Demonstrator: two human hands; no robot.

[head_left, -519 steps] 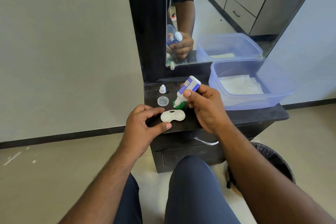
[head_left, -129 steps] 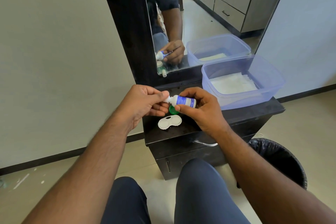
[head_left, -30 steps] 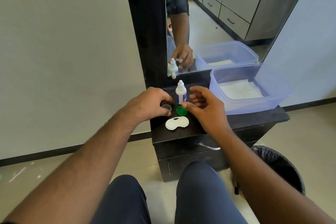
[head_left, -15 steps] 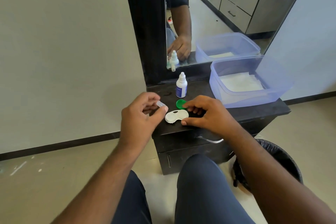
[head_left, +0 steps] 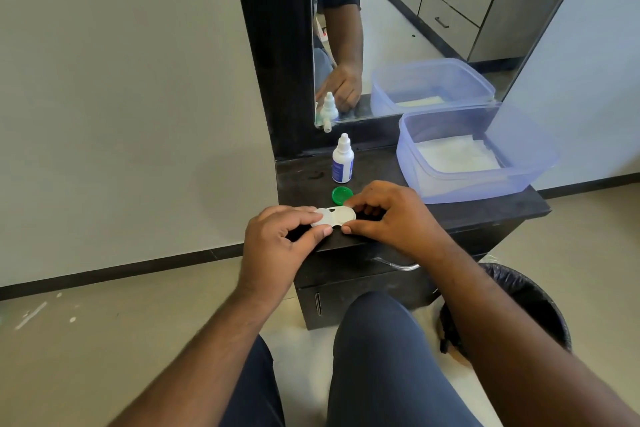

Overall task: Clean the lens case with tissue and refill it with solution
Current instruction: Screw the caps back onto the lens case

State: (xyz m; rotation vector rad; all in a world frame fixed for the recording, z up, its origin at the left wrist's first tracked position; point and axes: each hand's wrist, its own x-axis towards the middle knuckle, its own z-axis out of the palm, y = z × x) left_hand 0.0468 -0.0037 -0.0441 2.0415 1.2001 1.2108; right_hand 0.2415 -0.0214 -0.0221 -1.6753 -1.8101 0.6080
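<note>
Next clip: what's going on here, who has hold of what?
A seated person works on a white lens case at the front edge of a black cabinet top. The left hand pinches a clear cap onto the case's left well, while the right hand steadies the right end. A green cap lies loose just behind the case, so that well looks uncovered. The solution bottle stands capped farther back, beside a plastic tub holding tissues.

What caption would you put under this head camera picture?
Both hands, left hand and right hand, hold a white lens case on a dark cabinet, solution bottle standing behind.
</note>
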